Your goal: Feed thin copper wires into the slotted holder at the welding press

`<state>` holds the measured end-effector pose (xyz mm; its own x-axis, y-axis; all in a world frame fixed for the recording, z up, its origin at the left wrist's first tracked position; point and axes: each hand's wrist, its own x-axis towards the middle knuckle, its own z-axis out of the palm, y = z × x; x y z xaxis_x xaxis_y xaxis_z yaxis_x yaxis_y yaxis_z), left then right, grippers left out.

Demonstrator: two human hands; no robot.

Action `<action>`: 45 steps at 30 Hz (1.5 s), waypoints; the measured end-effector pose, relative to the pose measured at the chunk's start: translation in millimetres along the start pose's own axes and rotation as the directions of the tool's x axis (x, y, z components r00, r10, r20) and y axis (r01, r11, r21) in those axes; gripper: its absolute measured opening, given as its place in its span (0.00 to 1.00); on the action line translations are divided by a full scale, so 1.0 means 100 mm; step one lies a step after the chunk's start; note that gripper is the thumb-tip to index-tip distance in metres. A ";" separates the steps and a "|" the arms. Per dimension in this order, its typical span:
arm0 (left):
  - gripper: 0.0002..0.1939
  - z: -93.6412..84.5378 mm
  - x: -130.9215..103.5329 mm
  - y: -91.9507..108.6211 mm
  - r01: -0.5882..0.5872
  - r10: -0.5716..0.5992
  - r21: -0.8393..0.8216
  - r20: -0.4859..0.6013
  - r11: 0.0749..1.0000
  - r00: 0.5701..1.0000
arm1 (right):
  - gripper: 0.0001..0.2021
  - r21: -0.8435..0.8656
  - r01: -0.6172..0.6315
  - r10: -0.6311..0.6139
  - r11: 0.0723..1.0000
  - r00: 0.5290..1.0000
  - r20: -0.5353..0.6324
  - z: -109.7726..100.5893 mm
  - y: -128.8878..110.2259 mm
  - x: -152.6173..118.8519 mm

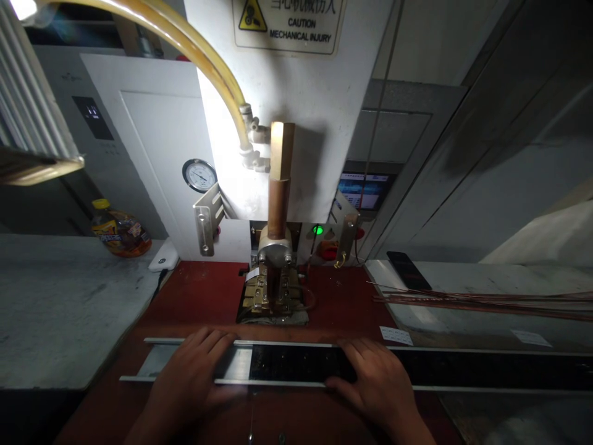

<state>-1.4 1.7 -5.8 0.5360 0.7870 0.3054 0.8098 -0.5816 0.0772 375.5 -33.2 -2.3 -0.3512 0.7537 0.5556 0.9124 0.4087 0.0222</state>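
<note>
A long metal channel (296, 384) with bright rails and a dark inner strip lies across the red work surface, running off to the right. Near its left end my left hand (197, 371) grips it from above, fingers over the far rail and thumb at the near one. My right hand (373, 377) holds the same channel further right, thumb on the near rail. Between the hands, the channel's inside is bare metal on the left and black on the right. Just beyond it stands the machine's brass clamp block (273, 290), below a vertical copper electrode (278, 210).
Thin copper rods (486, 303) and a black phone (407, 270) lie on the right table. A yellow-capped bottle (121, 230) and a small white device (164, 256) stand at the left. White label sheets (396, 335) lie behind the channel. Metal brackets (204, 230) flank the machine head.
</note>
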 end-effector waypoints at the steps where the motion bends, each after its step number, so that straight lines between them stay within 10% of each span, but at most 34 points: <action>1: 0.37 0.00 0.00 0.00 0.002 -0.002 0.004 0.001 1.000 1.000 | 0.35 0.000 -0.001 0.001 1.000 1.000 0.003 0.00 0.00 0.00; 45: 0.38 -0.08 0.04 0.06 0.069 -0.064 -0.060 0.080 0.996 0.995 | 0.34 -0.020 -0.025 0.026 0.999 0.997 0.077 -0.07 -0.04 0.04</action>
<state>3.6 -0.1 3.2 0.5005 0.8364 0.2233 0.8290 -0.5374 0.1548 371.7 -35.0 5.7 -0.3420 0.8014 0.4906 0.9249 0.3794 0.0249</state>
